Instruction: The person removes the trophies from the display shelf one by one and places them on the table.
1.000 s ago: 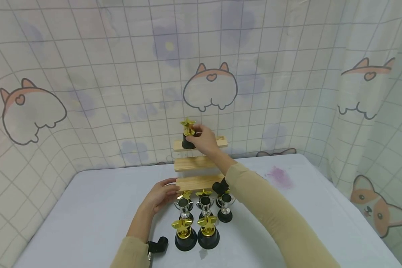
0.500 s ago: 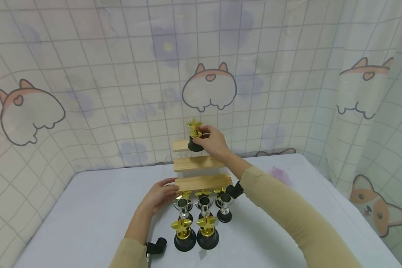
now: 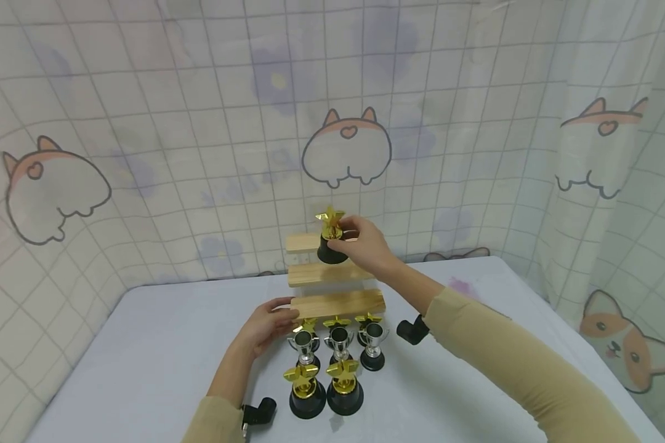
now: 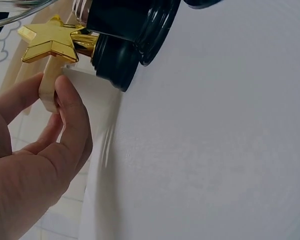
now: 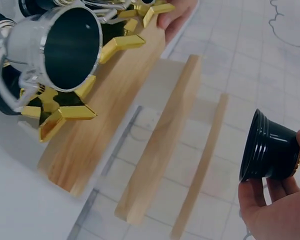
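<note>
My right hand [image 3: 368,247] pinches a star trophy [image 3: 331,251] by its middle, with the gold star up and the black base down. In the head view the trophy overlaps the top and middle boards of a three-step wooden display stand [image 3: 338,303]. The right wrist view shows its black base [image 5: 271,146] apart from the boards. My left hand [image 3: 267,326] grips the left end of the lowest board, thumb and fingers on either side of the wood [image 4: 49,87]. Close by that hand stands another gold star trophy [image 4: 51,41].
Before the stand are three silver cups, such as the right one [image 3: 374,337], with gold star trophies behind them, partly hidden. Two more star trophies [image 3: 307,401] stand nearest me. A white cloth covers the table [image 3: 166,351]; a patterned curtain [image 3: 216,154] hangs behind.
My right hand has carried the star trophy rightward and down from the left part of the top board. My left hand has stayed at the lowest board.
</note>
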`<control>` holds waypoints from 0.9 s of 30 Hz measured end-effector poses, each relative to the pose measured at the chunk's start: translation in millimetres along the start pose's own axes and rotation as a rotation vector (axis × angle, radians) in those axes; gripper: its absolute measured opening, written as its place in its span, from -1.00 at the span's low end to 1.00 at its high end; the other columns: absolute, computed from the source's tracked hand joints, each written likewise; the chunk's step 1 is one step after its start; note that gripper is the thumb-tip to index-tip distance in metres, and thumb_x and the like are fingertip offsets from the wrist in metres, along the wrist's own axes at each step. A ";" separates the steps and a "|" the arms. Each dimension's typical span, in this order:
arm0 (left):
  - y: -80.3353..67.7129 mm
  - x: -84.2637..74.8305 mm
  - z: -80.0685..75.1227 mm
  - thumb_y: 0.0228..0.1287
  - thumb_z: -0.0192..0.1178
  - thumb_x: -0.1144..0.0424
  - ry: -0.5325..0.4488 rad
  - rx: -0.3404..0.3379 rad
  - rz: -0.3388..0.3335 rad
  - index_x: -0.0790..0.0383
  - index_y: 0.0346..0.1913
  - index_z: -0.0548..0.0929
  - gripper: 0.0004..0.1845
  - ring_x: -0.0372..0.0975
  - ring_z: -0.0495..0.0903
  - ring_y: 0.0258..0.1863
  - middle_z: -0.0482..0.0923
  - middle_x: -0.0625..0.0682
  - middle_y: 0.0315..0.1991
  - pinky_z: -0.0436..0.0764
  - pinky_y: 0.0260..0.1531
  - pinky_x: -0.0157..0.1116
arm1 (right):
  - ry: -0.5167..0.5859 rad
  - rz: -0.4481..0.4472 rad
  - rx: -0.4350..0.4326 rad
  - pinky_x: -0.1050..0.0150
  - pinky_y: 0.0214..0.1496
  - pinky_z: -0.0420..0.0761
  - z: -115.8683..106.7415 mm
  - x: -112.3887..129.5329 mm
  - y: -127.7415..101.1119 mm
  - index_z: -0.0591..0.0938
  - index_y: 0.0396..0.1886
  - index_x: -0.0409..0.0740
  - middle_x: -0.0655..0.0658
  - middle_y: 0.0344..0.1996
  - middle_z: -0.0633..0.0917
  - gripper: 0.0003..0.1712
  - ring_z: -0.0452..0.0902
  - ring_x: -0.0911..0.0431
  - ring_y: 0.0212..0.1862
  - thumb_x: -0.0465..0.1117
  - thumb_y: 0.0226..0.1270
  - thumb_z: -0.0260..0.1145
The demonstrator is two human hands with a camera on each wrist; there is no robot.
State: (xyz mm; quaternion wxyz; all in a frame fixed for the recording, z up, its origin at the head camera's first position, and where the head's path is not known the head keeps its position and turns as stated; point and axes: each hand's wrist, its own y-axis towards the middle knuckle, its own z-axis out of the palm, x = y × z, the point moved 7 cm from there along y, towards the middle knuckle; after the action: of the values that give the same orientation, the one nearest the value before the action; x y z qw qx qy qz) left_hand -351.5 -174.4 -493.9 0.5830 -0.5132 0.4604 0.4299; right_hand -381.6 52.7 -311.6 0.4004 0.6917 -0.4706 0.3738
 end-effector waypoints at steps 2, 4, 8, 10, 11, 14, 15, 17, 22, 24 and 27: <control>0.3 0.0 1.5 0.39 0.30 0.37 0.000 0.006 0.003 0.47 0.41 0.37 -0.39 -0.12 0.71 -0.15 0.60 0.31 0.05 0.74 0.01 -0.18 | 0.001 0.000 0.006 0.03 0.20 0.64 -2.4 0.7 -5.5 0.52 0.30 -0.24 -0.18 0.22 0.59 -0.43 0.51 -0.07 0.25 -0.16 0.37 0.46; 0.4 0.4 2.3 0.39 0.31 0.37 0.001 0.007 0.005 0.47 0.41 0.38 -0.40 -0.12 0.71 -0.15 0.60 0.30 0.04 0.74 0.00 -0.18 | 0.005 0.004 0.016 0.02 0.21 0.63 -4.0 1.0 -11.5 0.52 0.29 -0.24 -0.18 0.21 0.59 -0.43 0.51 -0.07 0.25 -0.16 0.37 0.46; 0.3 0.8 2.1 0.39 0.31 0.37 0.006 0.000 0.002 0.47 0.41 0.38 -0.39 -0.12 0.71 -0.16 0.60 0.30 0.04 0.74 0.00 -0.18 | 0.020 0.001 0.050 0.00 0.22 0.63 -5.6 1.6 -23.0 0.53 0.27 -0.24 -0.18 0.19 0.60 -0.45 0.50 -0.08 0.25 -0.17 0.37 0.45; -0.2 0.5 1.8 0.39 0.31 0.38 0.008 -0.005 -0.001 0.47 0.41 0.37 -0.39 -0.13 0.70 -0.17 0.60 0.30 0.04 0.74 0.00 -0.18 | 0.028 -0.008 0.064 0.00 0.22 0.63 -6.7 1.9 -28.5 0.54 0.26 -0.23 -0.18 0.18 0.60 -0.47 0.50 -0.08 0.24 -0.17 0.37 0.44; -0.5 0.2 1.8 0.39 0.31 0.38 0.010 -0.005 -0.003 0.47 0.42 0.37 -0.39 -0.13 0.70 -0.16 0.59 0.30 0.04 0.74 0.00 -0.18 | 0.031 -0.013 0.069 0.00 0.22 0.63 -7.7 1.9 -31.2 0.54 0.25 -0.23 -0.18 0.17 0.61 -0.48 0.50 -0.09 0.25 -0.17 0.37 0.44; -1.0 0.1 1.8 0.39 0.32 0.37 0.016 -0.006 -0.003 0.47 0.42 0.37 -0.38 -0.13 0.70 -0.16 0.59 0.30 0.05 0.74 0.00 -0.18 | 0.040 -0.021 0.083 -0.01 0.22 0.63 -11.2 2.1 -40.0 0.55 0.23 -0.23 -0.18 0.15 0.62 -0.51 0.51 -0.09 0.24 -0.18 0.38 0.44; -1.2 0.2 1.9 0.38 0.32 0.37 0.017 -0.005 -0.002 0.47 0.41 0.37 -0.38 -0.13 0.71 -0.16 0.59 0.30 0.05 0.74 0.00 -0.18 | 0.041 -0.021 0.087 -0.02 0.22 0.63 -12.2 1.4 -42.7 0.55 0.22 -0.23 -0.18 0.14 0.62 -0.51 0.51 -0.09 0.24 -0.18 0.38 0.44; -1.1 0.7 2.0 0.38 0.32 0.37 0.018 -0.002 -0.001 0.48 0.41 0.37 -0.38 -0.13 0.71 -0.16 0.59 0.31 0.05 0.74 0.00 -0.18 | 0.041 -0.012 0.095 -0.03 0.23 0.62 -14.9 -0.6 -49.2 0.54 0.23 -0.24 -0.19 0.14 0.62 -0.50 0.51 -0.11 0.24 -0.18 0.38 0.44; -1.0 1.8 1.9 0.39 0.32 0.37 0.015 0.000 -0.005 0.47 0.42 0.37 -0.39 -0.13 0.70 -0.15 0.58 0.31 0.07 0.74 0.00 -0.20 | 0.020 0.013 0.118 -0.05 0.26 0.60 -20.4 -6.2 -64.2 0.51 0.28 -0.24 -0.20 0.17 0.61 -0.44 0.51 -0.14 0.26 -0.13 0.39 0.43; -1.1 1.3 1.6 0.39 0.32 0.37 0.013 -0.002 -0.004 0.47 0.42 0.37 -0.39 -0.13 0.70 -0.15 0.58 0.31 0.07 0.73 0.01 -0.20 | 0.007 0.009 0.122 -0.04 0.27 0.61 -22.8 -6.2 -69.0 0.53 0.27 -0.20 -0.18 0.17 0.61 -0.46 0.52 -0.13 0.26 -0.11 0.38 0.44; -1.0 0.3 1.3 0.40 0.32 0.36 0.016 -0.003 0.003 0.46 0.42 0.38 -0.39 -0.12 0.70 -0.14 0.58 0.31 0.07 0.73 0.02 -0.19 | 0.001 -0.006 0.122 -0.02 0.26 0.62 -26.6 -4.6 -75.9 0.54 0.24 -0.18 -0.16 0.18 0.61 -0.48 0.53 -0.12 0.25 -0.11 0.38 0.44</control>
State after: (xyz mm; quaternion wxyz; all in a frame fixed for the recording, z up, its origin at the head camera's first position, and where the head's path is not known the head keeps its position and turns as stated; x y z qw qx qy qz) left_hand -350.3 -173.2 -493.9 0.5779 -0.5169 0.4651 0.4272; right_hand -314.5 96.3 -320.3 0.3586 0.7161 -0.4447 0.4011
